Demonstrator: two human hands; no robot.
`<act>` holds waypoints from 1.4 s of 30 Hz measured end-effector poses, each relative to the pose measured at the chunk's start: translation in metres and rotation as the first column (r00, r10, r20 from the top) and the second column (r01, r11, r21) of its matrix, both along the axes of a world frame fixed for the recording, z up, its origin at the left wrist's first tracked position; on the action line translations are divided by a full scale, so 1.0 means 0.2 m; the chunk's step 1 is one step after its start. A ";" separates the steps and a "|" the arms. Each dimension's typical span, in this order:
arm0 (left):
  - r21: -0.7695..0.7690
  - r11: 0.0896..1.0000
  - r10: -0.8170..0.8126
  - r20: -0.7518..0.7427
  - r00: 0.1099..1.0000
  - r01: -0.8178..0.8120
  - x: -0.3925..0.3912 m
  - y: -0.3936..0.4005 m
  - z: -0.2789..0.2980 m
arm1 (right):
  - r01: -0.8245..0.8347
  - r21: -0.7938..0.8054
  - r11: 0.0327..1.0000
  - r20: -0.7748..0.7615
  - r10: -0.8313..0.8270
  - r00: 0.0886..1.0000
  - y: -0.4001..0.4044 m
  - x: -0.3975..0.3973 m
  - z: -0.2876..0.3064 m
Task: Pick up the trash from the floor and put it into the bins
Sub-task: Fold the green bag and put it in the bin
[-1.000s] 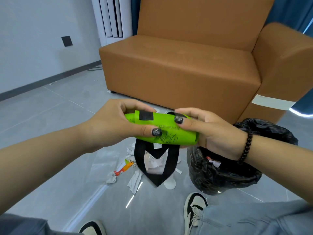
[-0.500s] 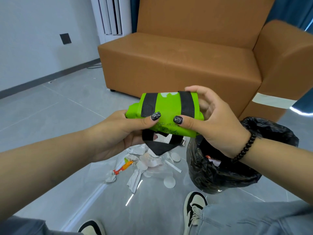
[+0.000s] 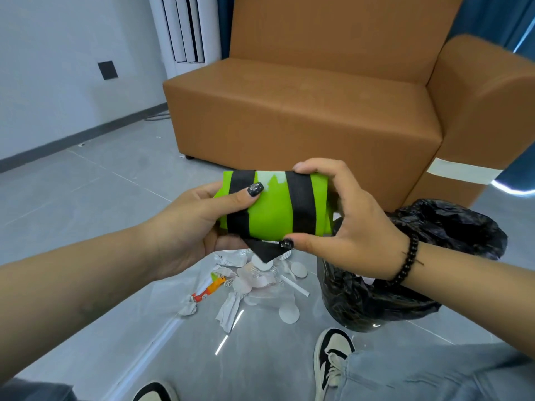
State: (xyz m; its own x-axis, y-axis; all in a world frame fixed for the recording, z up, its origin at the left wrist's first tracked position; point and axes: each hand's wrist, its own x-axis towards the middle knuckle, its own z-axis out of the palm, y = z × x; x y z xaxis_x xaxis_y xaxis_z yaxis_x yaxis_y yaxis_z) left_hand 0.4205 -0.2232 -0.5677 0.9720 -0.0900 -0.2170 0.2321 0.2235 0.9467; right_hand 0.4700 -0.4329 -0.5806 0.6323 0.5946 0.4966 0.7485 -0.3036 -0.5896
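Since 1.0 s ago, both hands have rolled the green bag tighter, so its 2 black straps now wrap across the front and only a short black loop hangs below. At frame centre the left hand grips the roll's left end, thumb pressed on a strap, while the right hand clasps the right end between thumb and fingers. Below the hands, paper scraps lie on the grey floor. Just right of them stands the bin with a black liner, before the brown sofa.
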 end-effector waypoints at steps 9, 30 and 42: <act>0.422 0.900 -0.053 0.366 0.929 -0.114 0.00 0.04 0.00 | 0.089 0.248 0.965 -0.919 0.205 0.338 0.04 -0.02 -0.01; 0.132 0.983 0.097 0.226 0.969 -0.129 0.03 0.02 -0.05 | 0.288 0.252 0.924 -0.827 0.051 0.560 0.11 -0.01 0.02; 0.221 0.975 0.018 -0.055 0.998 -0.006 0.10 -0.01 -0.22 | 0.353 -0.010 0.936 -0.626 -0.281 0.728 -0.01 0.23 0.02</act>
State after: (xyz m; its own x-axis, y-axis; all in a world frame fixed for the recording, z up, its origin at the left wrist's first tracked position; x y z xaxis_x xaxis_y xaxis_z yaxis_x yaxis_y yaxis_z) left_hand 0.4408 -0.2251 -0.6115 0.9584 -0.0223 -0.2846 0.2849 0.0136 0.9585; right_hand 0.5158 -0.4356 -0.5771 0.9621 0.2725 -0.0142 0.0907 -0.3682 -0.9253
